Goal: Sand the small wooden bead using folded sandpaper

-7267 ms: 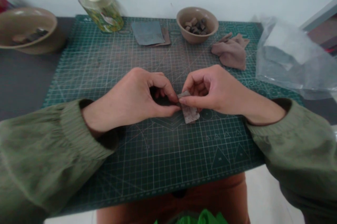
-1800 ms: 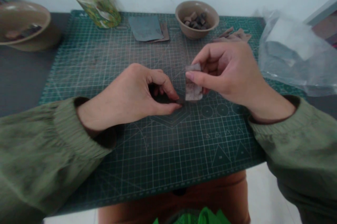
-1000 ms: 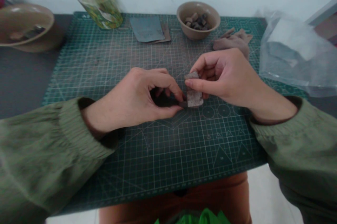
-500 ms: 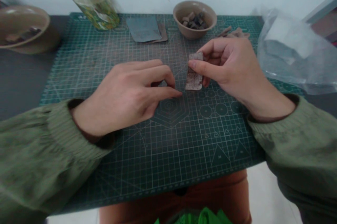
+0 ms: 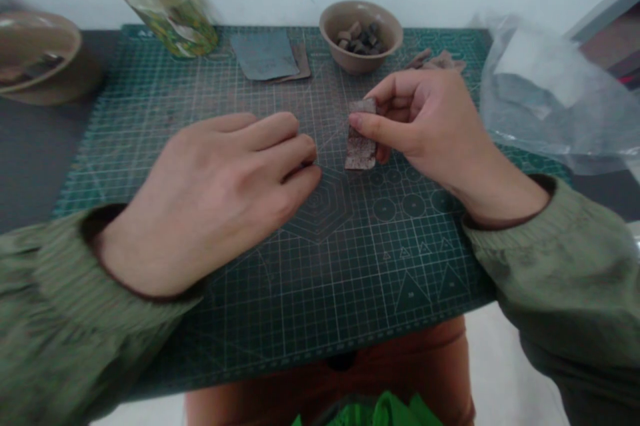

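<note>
Far left, a tan ceramic bowl (image 5: 35, 46) with dark pieces inside, blurred, on the grey desk (image 5: 35, 166). Across the desk, a green cutting mat (image 5: 310, 299) printed with a white grid and geometric shapes, under nearly everything else. Next, an olive sleeve (image 5: 55, 279) with a ribbed cuff, then a glass bottle (image 5: 170, 19) with a green pattern and a cream top, at the far edge of the mat. Below the bottle, the left hand (image 5: 205, 206), palm down and low over the mat, its grip slack, the fingers loosely curled around nothing visible, the fingertips near the strip but apart from it. Farther back, stacked sheets of grey and brown sandpaper (image 5: 263, 56). Right of centre, a small strip of abrasive paper (image 5: 360, 146), upright, pinched at its top end in the firm grip of the right hand (image 5: 425, 126), between thumb and fingers, its lower end at the mat or just above it, no telling which. Behind that hand, a small bowl of dark and brown chunks (image 5: 360, 33) and a crumpled brown cloth (image 5: 435, 63), partly hidden. Far right, a bunched clear plastic bag (image 5: 550, 93) over the corner of the mat.
</note>
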A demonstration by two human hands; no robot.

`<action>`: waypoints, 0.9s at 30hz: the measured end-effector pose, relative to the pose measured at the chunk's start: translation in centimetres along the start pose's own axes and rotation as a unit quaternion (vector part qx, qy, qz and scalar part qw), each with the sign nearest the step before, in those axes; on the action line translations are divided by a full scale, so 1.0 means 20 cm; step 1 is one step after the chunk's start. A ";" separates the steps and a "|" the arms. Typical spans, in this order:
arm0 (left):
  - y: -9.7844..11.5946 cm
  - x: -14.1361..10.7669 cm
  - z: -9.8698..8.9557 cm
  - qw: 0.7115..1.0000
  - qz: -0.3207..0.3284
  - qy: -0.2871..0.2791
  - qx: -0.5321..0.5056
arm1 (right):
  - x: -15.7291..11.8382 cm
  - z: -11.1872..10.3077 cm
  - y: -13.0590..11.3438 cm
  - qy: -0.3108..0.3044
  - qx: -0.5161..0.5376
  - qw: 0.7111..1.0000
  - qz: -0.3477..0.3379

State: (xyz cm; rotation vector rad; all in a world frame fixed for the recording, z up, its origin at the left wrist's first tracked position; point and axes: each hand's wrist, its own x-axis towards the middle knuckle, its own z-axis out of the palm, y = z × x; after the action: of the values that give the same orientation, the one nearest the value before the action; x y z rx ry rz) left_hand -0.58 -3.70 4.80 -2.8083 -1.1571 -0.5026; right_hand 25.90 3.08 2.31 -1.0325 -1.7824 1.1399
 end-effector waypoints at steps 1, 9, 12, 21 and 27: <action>0.00 0.00 0.01 0.999 0.032 -0.018 0.037 | 0.00 0.00 0.00 0.002 -0.002 1.000 0.000; -0.02 0.00 0.14 0.983 -0.036 0.093 -0.152 | 0.01 -0.01 0.03 0.011 -0.010 1.000 0.001; -0.03 0.01 0.16 0.967 -0.098 0.087 -0.218 | 0.01 0.00 0.02 0.004 -0.007 1.000 0.007; -0.09 0.01 0.15 0.941 -0.149 -0.009 -0.303 | -0.02 0.01 -0.02 -0.083 0.041 0.993 0.077; -0.10 0.01 0.15 0.935 -0.177 -0.027 -0.306 | -0.03 0.02 -0.01 -0.152 0.047 0.982 0.100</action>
State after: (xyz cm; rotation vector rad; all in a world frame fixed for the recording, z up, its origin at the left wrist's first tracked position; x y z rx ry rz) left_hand -1.05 -1.68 1.92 -3.1145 -1.8053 -0.9651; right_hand 25.68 2.37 2.32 -1.0409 -1.8668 1.5612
